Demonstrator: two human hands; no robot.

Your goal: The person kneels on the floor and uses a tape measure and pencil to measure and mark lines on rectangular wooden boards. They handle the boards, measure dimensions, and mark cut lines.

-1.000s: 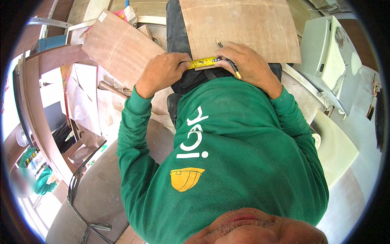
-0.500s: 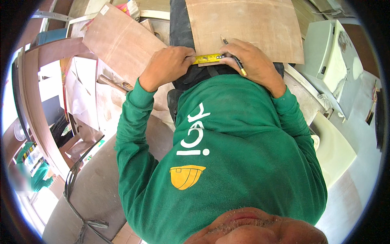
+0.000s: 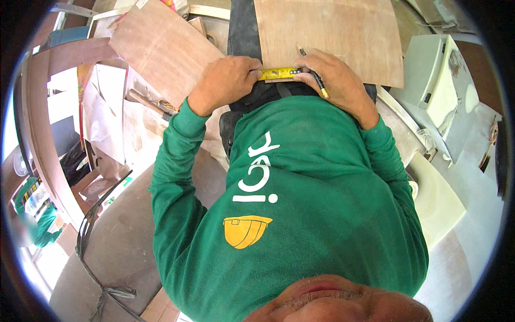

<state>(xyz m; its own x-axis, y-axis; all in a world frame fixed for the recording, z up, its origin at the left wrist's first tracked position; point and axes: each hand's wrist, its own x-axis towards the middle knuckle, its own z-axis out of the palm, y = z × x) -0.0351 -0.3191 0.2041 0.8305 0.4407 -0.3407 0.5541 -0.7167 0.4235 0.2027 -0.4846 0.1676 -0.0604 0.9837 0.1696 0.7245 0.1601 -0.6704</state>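
A yellow tape measure blade (image 3: 278, 73) stretches across the near edge of a plywood sheet (image 3: 332, 27) that rests over my lap. My left hand (image 3: 228, 80) is closed on the blade's left end at the sheet's near left corner. Farther right, my right hand (image 3: 335, 80) pinches the blade between thumb and fingers. A dark pencil (image 3: 316, 75) with a gold end also sits in that right hand, slanting across the fingers with its tip pointing away from me. The tape's case cannot be made out.
Another plywood piece (image 3: 163, 51) lies at an angle on the left. Near it is a wooden-handled tool (image 3: 150, 104). A pale cabinet-like box (image 3: 429, 86) stands at the right. A brown cushioned seat (image 3: 134, 252) is beside me. Another person in green (image 3: 45, 225) is at the far left.
My hands keep their grip on the tape blade and pencil. The view has shifted slightly, and both hands and the plywood appear a little farther right.
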